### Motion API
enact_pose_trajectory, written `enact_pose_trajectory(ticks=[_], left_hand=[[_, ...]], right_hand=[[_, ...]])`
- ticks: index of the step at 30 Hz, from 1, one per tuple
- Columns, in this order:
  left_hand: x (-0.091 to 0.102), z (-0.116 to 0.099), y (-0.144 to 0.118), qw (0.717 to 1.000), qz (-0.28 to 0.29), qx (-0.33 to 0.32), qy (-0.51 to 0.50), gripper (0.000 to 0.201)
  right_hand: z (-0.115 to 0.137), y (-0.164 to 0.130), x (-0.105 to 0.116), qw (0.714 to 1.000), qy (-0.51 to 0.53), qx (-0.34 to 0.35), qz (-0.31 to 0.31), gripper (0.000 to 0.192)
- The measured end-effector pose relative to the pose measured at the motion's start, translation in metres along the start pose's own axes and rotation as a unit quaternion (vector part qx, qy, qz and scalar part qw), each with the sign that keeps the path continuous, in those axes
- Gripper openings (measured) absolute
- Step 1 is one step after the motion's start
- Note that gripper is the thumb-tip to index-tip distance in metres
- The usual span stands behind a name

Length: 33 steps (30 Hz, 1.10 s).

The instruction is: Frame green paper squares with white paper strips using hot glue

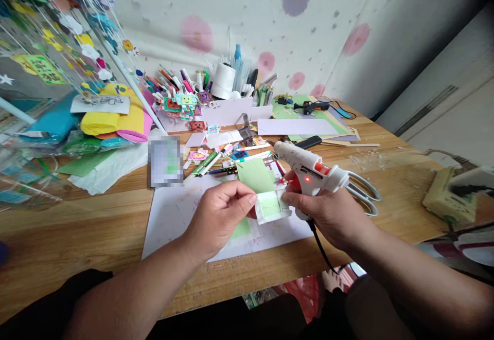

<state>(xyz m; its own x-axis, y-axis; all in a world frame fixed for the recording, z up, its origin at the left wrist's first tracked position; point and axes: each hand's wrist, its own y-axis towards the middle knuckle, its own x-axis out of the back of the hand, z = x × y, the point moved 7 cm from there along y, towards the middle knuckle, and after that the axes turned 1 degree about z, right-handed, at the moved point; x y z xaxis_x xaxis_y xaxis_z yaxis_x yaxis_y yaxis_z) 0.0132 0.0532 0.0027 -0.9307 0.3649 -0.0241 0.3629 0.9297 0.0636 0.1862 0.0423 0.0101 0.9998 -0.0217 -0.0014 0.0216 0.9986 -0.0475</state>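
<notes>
A small white paper piece (272,206) with a pale green panel in it is pinched at its left edge by the left hand (219,216), thumb on top, fingers curled under. It's held just above a white sheet (173,216) that's spread on the wooden table (77,237), right in front of the person. A white-and-orange glue gun (309,167) is gripped by the right hand (328,211), closed around the handle — its red light is lit, and the nozzle end is pointed away toward the clutter. The black cord (320,250) is seen dropping off the table edge below that hand. The right thumb looks to be touching the paper piece's right side too.

A green paper rectangle (254,175) is lying just behind the held piece, partly hidden by the fingers. Scissors (363,191) with grey handles are seen just beside the glue gun, behind the right hand. Further back, markers (208,161) are scattered — and a pen holder cluster with a white thread spool (223,80) is set against the wall. Yellow and teal rolled sheets (104,121) are piled at the left. A power strip (447,196) is parked at the far right edge.
</notes>
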Motion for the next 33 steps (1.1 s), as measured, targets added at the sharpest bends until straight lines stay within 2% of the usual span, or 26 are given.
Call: enact_pose_trajectory(ticks=[6, 13, 19, 23, 27, 29, 31, 32, 33], left_hand=[[0.005, 0.001, -0.001, 0.998, -0.035, -0.024, 0.036, 0.018], [-0.002, 0.004, 0.000, 0.997, 0.014, 0.000, -0.077, 0.024], [-0.004, 0.002, 0.001, 1.000, 0.009, 0.023, 0.002, 0.022], [-0.011, 0.007, 0.002, 0.998, 0.029, 0.047, -0.042, 0.023], [-0.009, 0.010, 0.004, 0.995, 0.015, 0.066, -0.075, 0.029], [0.004, 0.009, 0.002, 0.998, 0.006, 0.067, -0.022, 0.027], [0.029, 0.006, -0.003, 0.992, -0.004, 0.050, 0.117, 0.023], [0.046, 0.003, -0.007, 0.975, -0.014, 0.030, 0.218, 0.022], [0.067, -0.002, -0.011, 0.941, -0.051, -0.004, 0.334, 0.023]], right_hand=[[-0.001, -0.004, -0.005, 1.000, 0.012, -0.007, 0.005, 0.023], [-0.005, -0.003, -0.002, 1.000, 0.026, -0.013, -0.011, 0.025], [-0.005, -0.007, 0.002, 0.999, 0.015, -0.026, -0.017, 0.023], [-0.008, -0.008, 0.008, 0.999, -0.005, -0.041, -0.023, 0.027], [-0.012, -0.006, 0.013, 0.999, -0.009, -0.041, -0.024, 0.032], [-0.013, -0.007, 0.020, 0.998, -0.022, -0.044, -0.043, 0.034], [-0.011, -0.008, 0.029, 0.996, -0.040, -0.044, -0.065, 0.034], [-0.008, -0.009, 0.034, 0.995, -0.051, -0.041, -0.076, 0.036], [-0.006, -0.010, 0.039, 0.994, -0.063, -0.039, -0.084, 0.037]])
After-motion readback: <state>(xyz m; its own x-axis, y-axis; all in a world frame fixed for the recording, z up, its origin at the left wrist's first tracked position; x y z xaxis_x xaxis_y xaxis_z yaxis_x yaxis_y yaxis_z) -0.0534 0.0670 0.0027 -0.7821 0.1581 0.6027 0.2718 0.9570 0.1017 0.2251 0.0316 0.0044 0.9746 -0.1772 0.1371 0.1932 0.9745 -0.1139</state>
